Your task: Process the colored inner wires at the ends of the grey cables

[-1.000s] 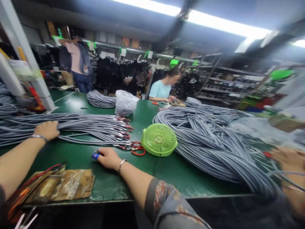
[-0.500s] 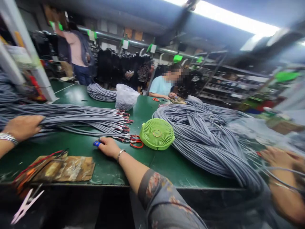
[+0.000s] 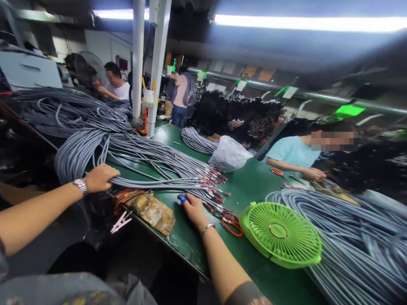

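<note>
My left hand [image 3: 101, 178], with a metal watch at the wrist, is closed around grey cables [image 3: 140, 183] near the table's front edge. Their stripped ends fan out to the right in red and dark wires [image 3: 219, 195]. My right hand [image 3: 194, 210] rests on the green table [image 3: 190, 245] just in front of those ends, a blue wrap on one digit. Its fingers are loosely bent and partly hidden; nothing shows in them. Red-handled scissors [image 3: 232, 223] lie by the wire ends, beside a green fan [image 3: 280, 233].
A taped cardboard piece [image 3: 159, 214] and a pink clip [image 3: 121, 222] sit at the front edge. More grey cables [image 3: 356, 237] cover the right side. A white plastic bag [image 3: 229, 154] and a post [image 3: 159, 67] stand farther back. Co-workers [image 3: 292, 148] are across the table.
The view has swung left, bringing the large cable pile and another co-worker into sight. My left hand still holds cables; my right hand stays near the wire ends.
</note>
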Available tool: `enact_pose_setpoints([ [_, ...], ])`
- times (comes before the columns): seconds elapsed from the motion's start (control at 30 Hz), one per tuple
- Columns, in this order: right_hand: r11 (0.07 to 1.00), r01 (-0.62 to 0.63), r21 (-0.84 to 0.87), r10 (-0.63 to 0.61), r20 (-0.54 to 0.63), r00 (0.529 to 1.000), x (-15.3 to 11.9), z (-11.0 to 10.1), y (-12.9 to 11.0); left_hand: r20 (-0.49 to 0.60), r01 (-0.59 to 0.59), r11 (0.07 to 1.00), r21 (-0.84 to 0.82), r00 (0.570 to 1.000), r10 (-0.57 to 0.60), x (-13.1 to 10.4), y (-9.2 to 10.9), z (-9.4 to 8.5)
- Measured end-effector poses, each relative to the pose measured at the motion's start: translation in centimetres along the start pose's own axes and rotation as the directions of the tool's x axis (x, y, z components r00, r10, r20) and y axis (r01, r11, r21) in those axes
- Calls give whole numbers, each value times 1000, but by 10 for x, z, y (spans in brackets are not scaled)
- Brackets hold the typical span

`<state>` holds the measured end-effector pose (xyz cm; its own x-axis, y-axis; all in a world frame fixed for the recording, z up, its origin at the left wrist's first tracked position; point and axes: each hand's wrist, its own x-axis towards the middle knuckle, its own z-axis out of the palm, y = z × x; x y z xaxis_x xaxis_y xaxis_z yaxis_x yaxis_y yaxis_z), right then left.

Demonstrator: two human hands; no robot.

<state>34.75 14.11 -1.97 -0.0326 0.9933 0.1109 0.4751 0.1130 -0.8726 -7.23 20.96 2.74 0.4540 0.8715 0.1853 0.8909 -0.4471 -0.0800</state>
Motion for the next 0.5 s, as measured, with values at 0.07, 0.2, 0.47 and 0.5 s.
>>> enact_pose_setpoints([
  [0.07,1000,3,-1,-3,1,1000,0,0,1,30,-56,998,-17,998,57,7,13,4],
  [0.2,1000,16,-9,-17,-5,1000,-1,-2,2,88,-37,999,10,995,36,29,34,-2],
  [0.47,1000,-5,10,5,5,1000,-1,-3,-2,194,-50,998,-29,979,55,64,44,-20],
  [0.5,1000,-9,14,9,1,1000,-1,-3,-3,206,-41,999,-24,977,45,66,45,-22],
])
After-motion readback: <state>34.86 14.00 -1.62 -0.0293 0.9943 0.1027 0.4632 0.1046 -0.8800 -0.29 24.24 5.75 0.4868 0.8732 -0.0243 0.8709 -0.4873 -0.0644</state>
